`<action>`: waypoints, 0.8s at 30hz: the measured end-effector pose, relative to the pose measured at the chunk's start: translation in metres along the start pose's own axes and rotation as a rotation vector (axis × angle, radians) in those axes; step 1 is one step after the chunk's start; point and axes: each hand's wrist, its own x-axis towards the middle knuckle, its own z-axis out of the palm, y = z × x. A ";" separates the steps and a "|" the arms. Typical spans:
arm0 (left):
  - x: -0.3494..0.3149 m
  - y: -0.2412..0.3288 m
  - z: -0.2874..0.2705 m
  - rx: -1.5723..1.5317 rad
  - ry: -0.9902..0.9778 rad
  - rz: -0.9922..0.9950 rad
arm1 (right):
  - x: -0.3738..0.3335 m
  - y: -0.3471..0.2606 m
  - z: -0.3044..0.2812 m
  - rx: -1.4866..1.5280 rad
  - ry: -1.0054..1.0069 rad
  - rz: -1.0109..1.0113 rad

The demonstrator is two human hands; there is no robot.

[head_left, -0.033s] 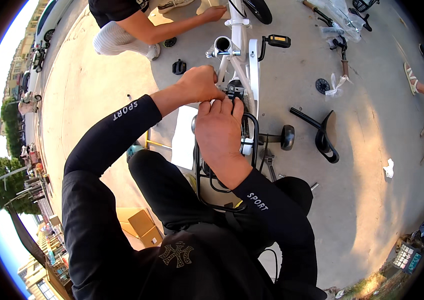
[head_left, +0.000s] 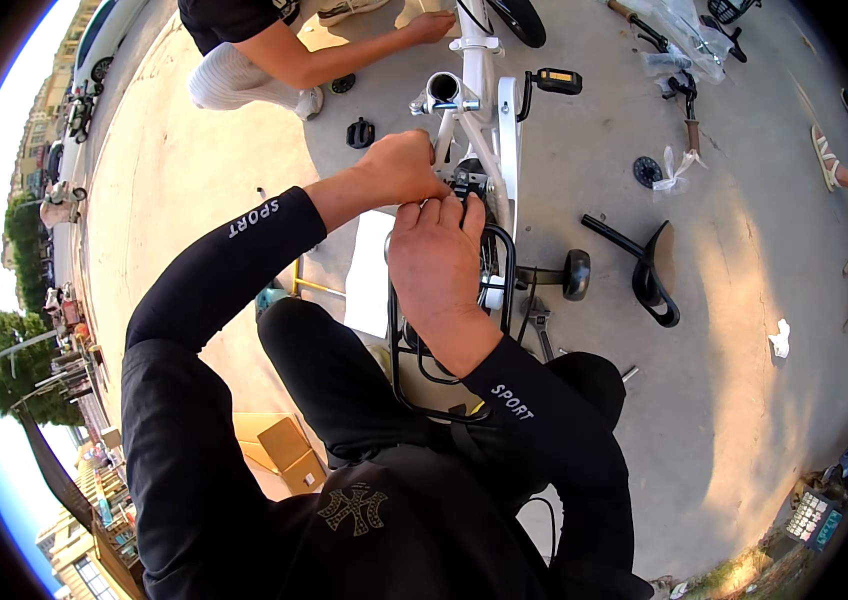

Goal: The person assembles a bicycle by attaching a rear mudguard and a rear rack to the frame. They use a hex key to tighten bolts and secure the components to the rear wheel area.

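A small white bicycle (head_left: pixel 480 75) stands in front of me, with a black rear rack (head_left: pixel 511 270) at its near end. My left hand (head_left: pixel 399 165) is closed beside the frame, fingertips against a dark metal bracket (head_left: pixel 468 182) behind the seat tube. Just nearer to me, my right hand (head_left: pixel 439 255) is bent over the front of the rack, its fingers pressed together at the same bracket. What either hand grips is hidden beneath the fingers. Right of the rack is a black training wheel (head_left: pixel 575 275).
An adjustable wrench (head_left: pixel 540 325) lies beside the rack. A black saddle with its post (head_left: pixel 652 270) and handlebar parts (head_left: pixel 686 105) lie to the right. A loose pedal (head_left: pixel 360 133) is left of the frame. Another person's hand (head_left: pixel 432 27) touches the bicycle's far end. A cardboard box (head_left: pixel 289 452) sits lower left.
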 end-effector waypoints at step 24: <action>-0.023 0.024 0.011 -0.027 0.131 -0.048 | 0.030 0.127 0.041 1.160 -0.501 0.623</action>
